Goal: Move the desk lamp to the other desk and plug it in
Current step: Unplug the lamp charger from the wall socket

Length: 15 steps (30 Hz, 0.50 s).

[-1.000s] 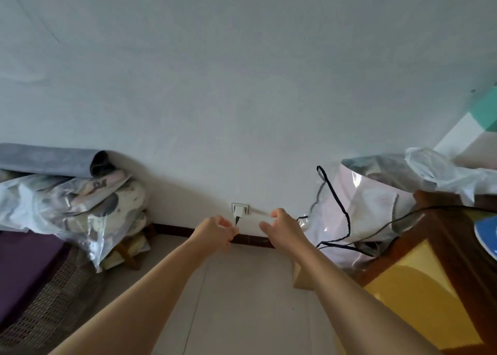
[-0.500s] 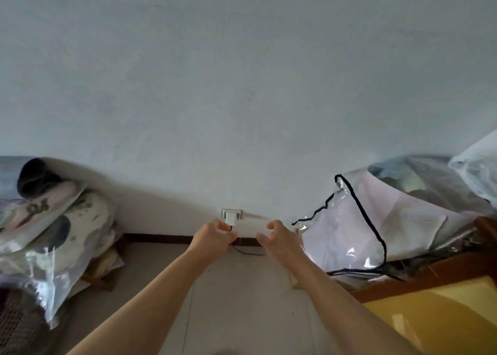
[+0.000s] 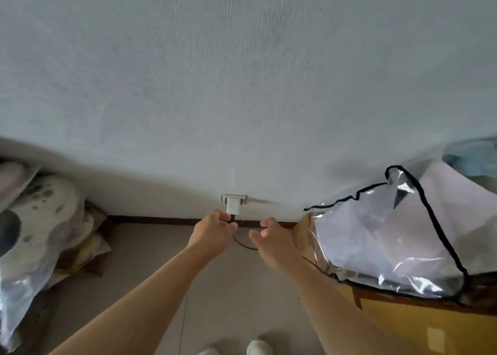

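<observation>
A big white wall (image 3: 242, 85) filled most of the view, with a tan floor (image 3: 150, 263) below it. On the right a large clear plastic bag (image 3: 382, 236) with black edging sat on a brown and yellow desk (image 3: 419, 317), close beside the right arm. On the left a heap of bagged bedding (image 3: 40, 236) lay by the wall, well away from the hands. Low on the wall was a socket (image 3: 233, 198) with the white plug (image 3: 232, 206) pushed into it, and a thin black cord (image 3: 242, 243) hung down from the plug. The left hand (image 3: 213, 232) had its fingers pinched on the cord just under the plug. The right hand (image 3: 271, 240) was near the cord, fingers curled and apart, holding nothing. Half a second before, the bedding and the bag showed more fully — now the view had dipped, and two white shoes (image 3: 258, 348) showed at the bottom. The picture was blurry — and the lamp itself was out of sight.
</observation>
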Each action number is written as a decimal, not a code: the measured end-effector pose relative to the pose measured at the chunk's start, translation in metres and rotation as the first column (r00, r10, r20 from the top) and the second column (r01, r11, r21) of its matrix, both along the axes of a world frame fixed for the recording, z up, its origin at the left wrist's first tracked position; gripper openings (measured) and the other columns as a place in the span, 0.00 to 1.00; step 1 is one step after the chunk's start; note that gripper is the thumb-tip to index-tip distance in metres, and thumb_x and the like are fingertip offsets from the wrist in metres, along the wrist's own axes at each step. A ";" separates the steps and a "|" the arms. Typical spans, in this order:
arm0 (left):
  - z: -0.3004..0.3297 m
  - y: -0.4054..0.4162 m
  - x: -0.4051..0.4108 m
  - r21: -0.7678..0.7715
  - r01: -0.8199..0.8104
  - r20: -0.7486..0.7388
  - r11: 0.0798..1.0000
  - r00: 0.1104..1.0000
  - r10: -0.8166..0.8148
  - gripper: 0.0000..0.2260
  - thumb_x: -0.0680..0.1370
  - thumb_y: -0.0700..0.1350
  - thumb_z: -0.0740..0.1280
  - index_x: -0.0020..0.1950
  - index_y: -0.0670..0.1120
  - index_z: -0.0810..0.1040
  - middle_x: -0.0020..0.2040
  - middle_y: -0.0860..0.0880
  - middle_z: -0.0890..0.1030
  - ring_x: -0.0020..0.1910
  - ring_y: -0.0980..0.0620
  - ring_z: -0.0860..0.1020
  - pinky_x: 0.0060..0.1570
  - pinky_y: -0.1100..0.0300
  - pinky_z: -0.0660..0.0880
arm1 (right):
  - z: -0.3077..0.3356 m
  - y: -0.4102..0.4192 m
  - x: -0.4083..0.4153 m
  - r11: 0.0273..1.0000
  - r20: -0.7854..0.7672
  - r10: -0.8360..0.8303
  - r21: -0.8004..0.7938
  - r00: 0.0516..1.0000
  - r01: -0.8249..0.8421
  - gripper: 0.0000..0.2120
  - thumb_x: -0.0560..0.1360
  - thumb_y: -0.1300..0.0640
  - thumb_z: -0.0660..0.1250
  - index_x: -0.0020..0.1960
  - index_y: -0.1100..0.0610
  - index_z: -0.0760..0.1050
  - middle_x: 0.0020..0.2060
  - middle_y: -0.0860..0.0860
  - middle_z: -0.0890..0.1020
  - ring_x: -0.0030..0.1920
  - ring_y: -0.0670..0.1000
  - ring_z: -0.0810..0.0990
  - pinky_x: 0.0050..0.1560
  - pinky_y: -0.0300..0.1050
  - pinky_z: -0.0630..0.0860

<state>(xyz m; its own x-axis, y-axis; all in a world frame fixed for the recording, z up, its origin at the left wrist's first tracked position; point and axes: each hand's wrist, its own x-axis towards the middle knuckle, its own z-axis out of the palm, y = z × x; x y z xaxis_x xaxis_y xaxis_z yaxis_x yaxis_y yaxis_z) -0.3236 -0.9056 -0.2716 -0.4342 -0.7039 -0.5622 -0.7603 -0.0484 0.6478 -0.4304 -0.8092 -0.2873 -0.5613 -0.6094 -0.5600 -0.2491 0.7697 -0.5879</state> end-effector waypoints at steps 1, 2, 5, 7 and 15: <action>-0.010 -0.005 -0.005 -0.004 0.000 0.005 1.000 1.000 0.000 0.14 0.76 0.49 0.64 0.59 0.48 0.74 0.48 0.52 0.77 0.49 0.51 0.76 0.47 0.58 0.73 | -0.011 -0.005 -0.004 1.000 -0.001 0.014 0.001 1.000 -0.014 0.23 0.75 0.50 0.61 0.66 0.60 0.64 0.58 0.59 0.78 0.58 0.56 0.75 0.50 0.42 0.67; -0.020 -0.009 -0.011 -0.005 -0.003 0.005 1.000 1.000 0.003 0.13 0.76 0.49 0.64 0.59 0.48 0.74 0.48 0.52 0.77 0.48 0.52 0.76 0.45 0.59 0.72 | -0.022 -0.011 -0.008 1.000 -0.002 0.028 -0.001 1.000 -0.028 0.22 0.76 0.50 0.60 0.66 0.60 0.64 0.59 0.59 0.78 0.59 0.56 0.75 0.50 0.42 0.67; -0.055 -0.022 -0.025 -0.011 -0.006 0.015 1.000 1.000 0.006 0.13 0.76 0.49 0.64 0.59 0.47 0.74 0.47 0.53 0.76 0.46 0.53 0.74 0.38 0.62 0.68 | -0.057 -0.027 -0.019 0.999 -0.010 0.053 0.004 0.999 -0.053 0.22 0.76 0.49 0.60 0.67 0.59 0.64 0.62 0.56 0.75 0.61 0.55 0.74 0.49 0.40 0.65; -0.079 -0.029 -0.032 -0.009 -0.012 0.033 1.000 0.999 0.012 0.14 0.76 0.49 0.64 0.60 0.47 0.74 0.47 0.54 0.74 0.47 0.53 0.74 0.41 0.62 0.68 | -0.082 -0.035 -0.026 0.998 -0.021 0.067 0.009 0.998 -0.067 0.22 0.76 0.49 0.60 0.67 0.58 0.65 0.63 0.55 0.75 0.62 0.54 0.73 0.50 0.40 0.65; -0.180 -0.056 -0.050 -0.023 0.001 0.108 1.000 0.994 0.001 0.14 0.78 0.49 0.60 0.62 0.46 0.72 0.53 0.49 0.77 0.54 0.48 0.76 0.53 0.53 0.75 | -0.186 -0.069 -0.045 0.991 -0.070 0.135 -0.003 0.988 -0.136 0.19 0.76 0.51 0.61 0.62 0.62 0.68 0.53 0.56 0.78 0.56 0.56 0.76 0.46 0.42 0.67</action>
